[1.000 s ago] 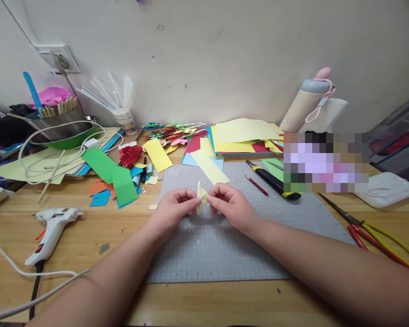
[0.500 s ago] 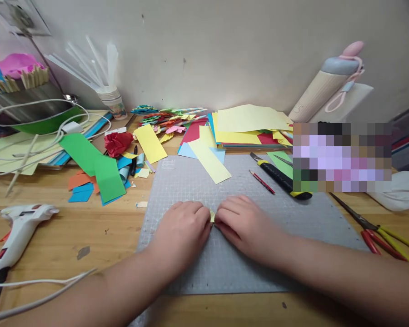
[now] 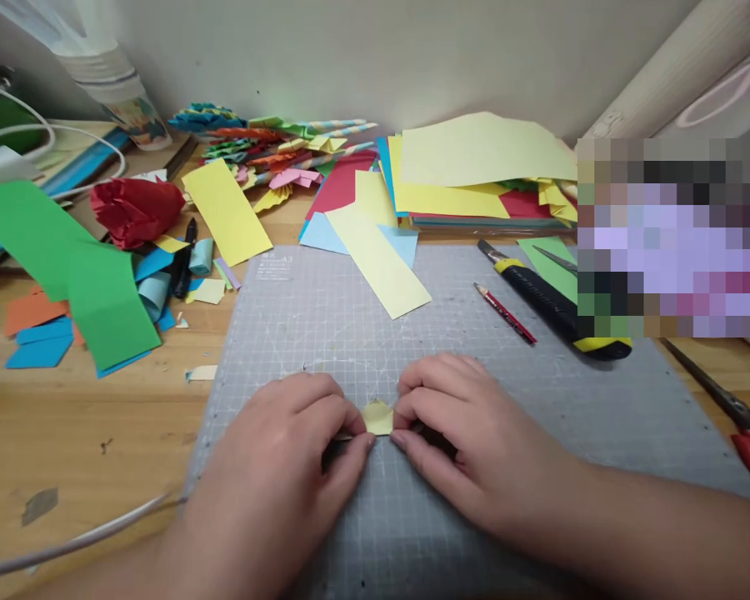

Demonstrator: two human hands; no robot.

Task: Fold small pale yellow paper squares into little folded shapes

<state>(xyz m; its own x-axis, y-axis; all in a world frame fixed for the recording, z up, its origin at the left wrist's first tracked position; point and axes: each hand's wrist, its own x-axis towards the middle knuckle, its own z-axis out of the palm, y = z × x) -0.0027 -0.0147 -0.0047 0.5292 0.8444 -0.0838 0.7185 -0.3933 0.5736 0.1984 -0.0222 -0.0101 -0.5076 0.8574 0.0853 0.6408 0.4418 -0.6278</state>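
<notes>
Pale yellow paper (image 3: 378, 418), folded small, sits on the gridded grey cutting mat (image 3: 312, 333), between the two hands. From my end of the feed I see the left hand (image 3: 281, 458) pinching its left end and the right hand (image 3: 468, 433) pinching its right; the hands stand apart, with only a short stretch of paper showing between them. Its upper edge rises to a blunt peak, so I judge some folding is done. Both ends are covered, so I cannot tell whether any creases are left to make. Beyond it, a longer pale strip (image 3: 391, 275) lies flat, partly on the mat; I read it as unworked. At the back of the worktop (image 3: 131, 442), pleated paper shapes (image 3: 280, 161) lie in a pile and look finished to me.
</notes>
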